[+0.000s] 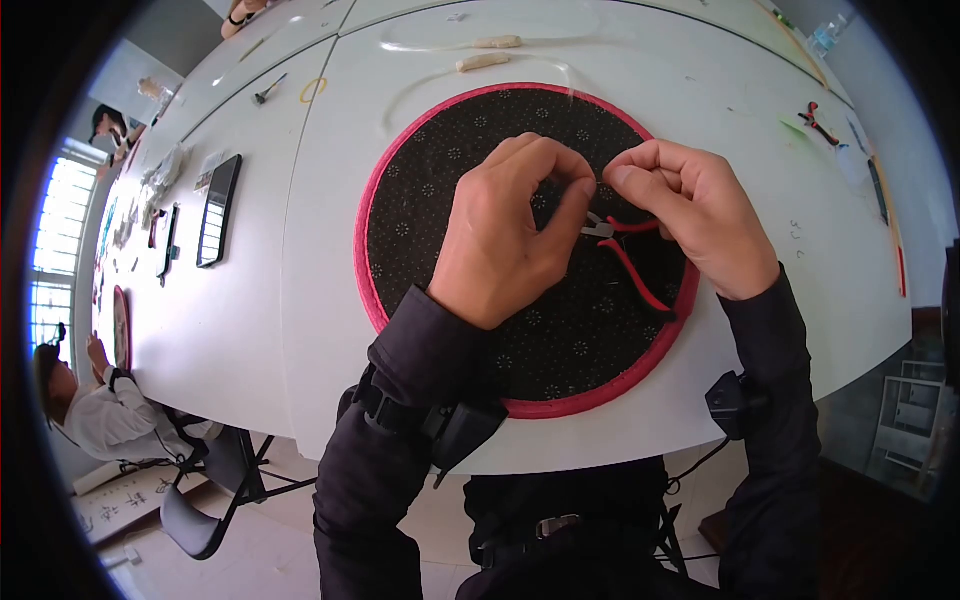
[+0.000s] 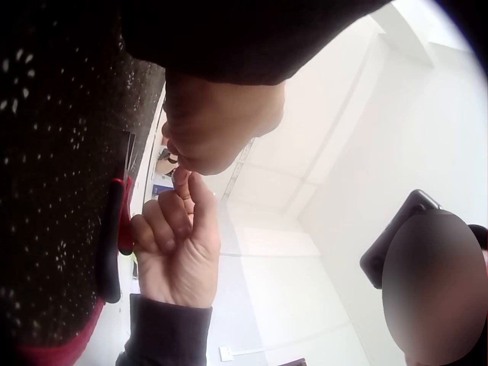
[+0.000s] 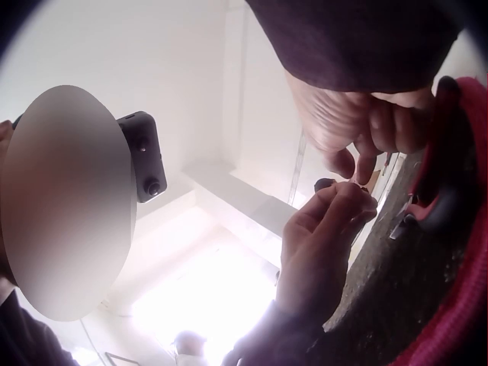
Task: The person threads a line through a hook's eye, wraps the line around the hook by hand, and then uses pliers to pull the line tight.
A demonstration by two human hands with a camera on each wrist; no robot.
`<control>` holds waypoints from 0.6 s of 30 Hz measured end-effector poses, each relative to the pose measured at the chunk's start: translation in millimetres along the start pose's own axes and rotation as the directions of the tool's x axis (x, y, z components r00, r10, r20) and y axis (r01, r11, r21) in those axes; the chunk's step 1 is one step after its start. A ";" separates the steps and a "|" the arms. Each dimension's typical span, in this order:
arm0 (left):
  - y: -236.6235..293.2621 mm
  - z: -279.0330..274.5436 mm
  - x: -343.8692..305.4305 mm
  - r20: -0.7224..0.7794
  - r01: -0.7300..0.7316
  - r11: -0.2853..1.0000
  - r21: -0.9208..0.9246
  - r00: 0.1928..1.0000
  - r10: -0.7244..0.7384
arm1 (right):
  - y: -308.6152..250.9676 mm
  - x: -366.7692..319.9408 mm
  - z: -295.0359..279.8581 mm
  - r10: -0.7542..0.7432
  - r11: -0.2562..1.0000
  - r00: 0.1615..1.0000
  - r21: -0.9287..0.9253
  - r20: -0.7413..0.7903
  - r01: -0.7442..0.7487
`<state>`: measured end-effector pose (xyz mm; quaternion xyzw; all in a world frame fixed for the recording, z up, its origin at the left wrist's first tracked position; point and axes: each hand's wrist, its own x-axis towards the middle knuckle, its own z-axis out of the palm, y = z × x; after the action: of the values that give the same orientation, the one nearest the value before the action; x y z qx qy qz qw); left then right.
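Observation:
Above a round dark mat [image 1: 440, 150] with a pink-red rim, both hands meet at their fingertips. The left hand [image 1: 515, 225] has thumb and forefinger pinched together in a ring. Facing it, the right hand [image 1: 695, 205] pinches thumb against forefinger, its other fingers curled in. A small thin piece lies between the fingertips, mostly hidden; I cannot tell its kind. Beneath the right hand, red-handled pliers [image 1: 640, 275] rest on the mat, jaws toward the left hand. The left wrist view also shows the pliers [image 2: 118, 229] beside the right hand [image 2: 179, 236].
Two pale bundles [image 1: 483, 62] with clear looped strands lie beyond the mat. To the left are a black phone [image 1: 219, 210], a small brush-like tool [image 1: 270, 90] and a yellow ring [image 1: 313, 91]. Another pair of pliers [image 1: 818, 124] lies far right. A person [image 1: 120, 415] sits at left.

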<state>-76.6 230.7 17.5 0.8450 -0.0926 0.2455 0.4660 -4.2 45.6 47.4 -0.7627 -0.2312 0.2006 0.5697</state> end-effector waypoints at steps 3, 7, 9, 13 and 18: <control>0.0 0.3 -0.1 0.003 -0.011 1.000 0.005 1.000 0.011 | 10.6 4.5 -5.7 -0.052 0.999 0.998 -0.015 0.019 0.052; -0.9 1.9 -0.7 0.008 0.015 0.999 -0.038 1.000 -0.015 | 7.5 3.4 -5.5 -0.030 1.000 1.000 0.007 0.006 0.030; 2.4 1.5 -1.1 0.022 0.061 0.996 -0.066 0.998 -0.060 | 5.9 3.1 -3.0 -0.042 0.998 0.999 0.053 -0.010 0.043; 4.3 0.7 -1.3 0.053 0.146 0.969 -0.199 0.989 -0.139 | 7.2 3.2 -1.9 -0.043 0.993 0.999 0.109 -0.011 0.044; 5.6 2.1 0.5 0.002 0.239 0.910 -0.338 0.967 -0.253 | 11.6 4.2 0.4 -0.086 0.993 0.996 0.080 -0.003 0.086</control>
<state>-77.7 225.9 20.9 0.7527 -0.0161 0.1830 0.6322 0.4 45.5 36.0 -0.7285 -0.2557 0.1852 0.6079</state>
